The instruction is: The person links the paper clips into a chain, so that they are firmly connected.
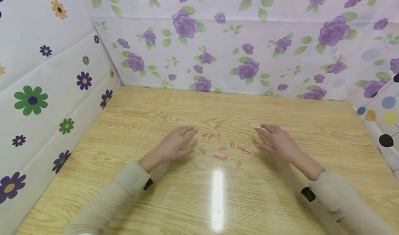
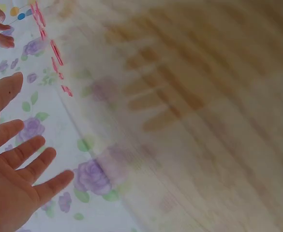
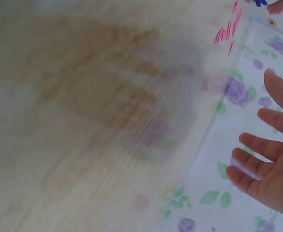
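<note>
Several pink paper clips (image 1: 222,148) lie scattered over the middle of the wooden table. To their left hovers my left hand (image 1: 175,145), its fingers extended toward them and holding nothing. On the other side my right hand (image 1: 278,143) is held above the table, fingers spread and likewise holding nothing. Both wrist views show the fingers apart: the left hand (image 2: 22,169) at the lower left, the right hand (image 3: 272,150) at the right edge. The clips (image 2: 56,52) appear as a blurred pink row in the left wrist view, and more faintly as clips (image 3: 223,34) in the right.
The glossy wooden table (image 1: 149,114) carries a bright light reflection in front of the clips. Behind it stands a wall covering (image 1: 218,48) with purple roses. A flower-patterned sheet (image 1: 53,72) borders the left side, and a dotted one (image 1: 377,124) the right.
</note>
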Demonstrator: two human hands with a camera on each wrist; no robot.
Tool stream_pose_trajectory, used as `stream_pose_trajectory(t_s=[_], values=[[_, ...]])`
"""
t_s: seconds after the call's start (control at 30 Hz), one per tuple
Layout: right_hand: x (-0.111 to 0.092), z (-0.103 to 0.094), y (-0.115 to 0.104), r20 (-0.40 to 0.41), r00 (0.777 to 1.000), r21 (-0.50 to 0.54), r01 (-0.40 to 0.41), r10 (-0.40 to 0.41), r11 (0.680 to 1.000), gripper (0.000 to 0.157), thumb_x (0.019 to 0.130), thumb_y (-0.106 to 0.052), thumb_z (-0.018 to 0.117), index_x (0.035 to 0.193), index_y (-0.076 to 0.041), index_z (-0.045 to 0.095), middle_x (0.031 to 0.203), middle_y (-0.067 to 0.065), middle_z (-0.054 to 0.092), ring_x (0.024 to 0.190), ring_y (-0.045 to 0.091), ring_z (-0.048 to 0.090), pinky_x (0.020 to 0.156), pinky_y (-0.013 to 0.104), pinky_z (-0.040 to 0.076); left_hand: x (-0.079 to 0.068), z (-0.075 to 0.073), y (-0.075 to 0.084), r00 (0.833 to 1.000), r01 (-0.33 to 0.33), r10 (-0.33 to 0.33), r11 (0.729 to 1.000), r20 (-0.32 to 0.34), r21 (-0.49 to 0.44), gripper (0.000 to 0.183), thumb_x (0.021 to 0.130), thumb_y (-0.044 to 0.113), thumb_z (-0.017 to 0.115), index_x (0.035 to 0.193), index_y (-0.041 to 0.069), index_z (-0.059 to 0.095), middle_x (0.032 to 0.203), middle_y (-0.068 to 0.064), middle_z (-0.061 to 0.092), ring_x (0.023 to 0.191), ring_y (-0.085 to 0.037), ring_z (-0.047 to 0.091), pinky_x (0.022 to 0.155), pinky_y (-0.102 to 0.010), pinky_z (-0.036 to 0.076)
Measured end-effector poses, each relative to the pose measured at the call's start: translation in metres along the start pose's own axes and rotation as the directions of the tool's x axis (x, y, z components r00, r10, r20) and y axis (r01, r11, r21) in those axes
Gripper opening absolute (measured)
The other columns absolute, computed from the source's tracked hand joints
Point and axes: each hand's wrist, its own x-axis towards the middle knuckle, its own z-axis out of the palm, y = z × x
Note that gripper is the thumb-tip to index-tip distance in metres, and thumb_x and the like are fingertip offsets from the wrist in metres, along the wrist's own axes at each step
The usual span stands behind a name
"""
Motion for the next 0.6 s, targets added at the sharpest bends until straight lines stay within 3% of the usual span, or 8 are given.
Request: stream_pose_trajectory(t_s=[0.27,0.6], values=[[0.015,0.007,0.008,-0.002,0.998,0.134,0.063,-0.063,0.989,0.046,0.079,-0.016,0.071,0.119,0.001,0.058,0.110,0.024,0.056,0.101,0.040,0.050,0.083,0.052,0.041,0.007,0.005,-0.009,0.993,0.092,-0.072,0.966,0.091,-0.240,0.057,0.081,0.024,0.070,0.130,0.004,0.048,0.128,-0.016,0.047,0.118,-0.031,0.043,0.098,-0.044,0.035],[0.028,0.017,0.013,0.042,0.993,0.239,0.100,-0.113,0.966,0.034,0.078,-0.010,0.072,0.109,0.001,0.064,0.101,0.019,0.060,0.091,0.033,0.056,0.075,0.046,0.046,0.015,0.013,-0.014,0.994,0.053,-0.024,0.957,0.104,-0.286,0.046,0.081,0.021,0.070,0.121,0.002,0.057,0.117,-0.013,0.054,0.106,-0.026,0.051,0.089,-0.039,0.043]])
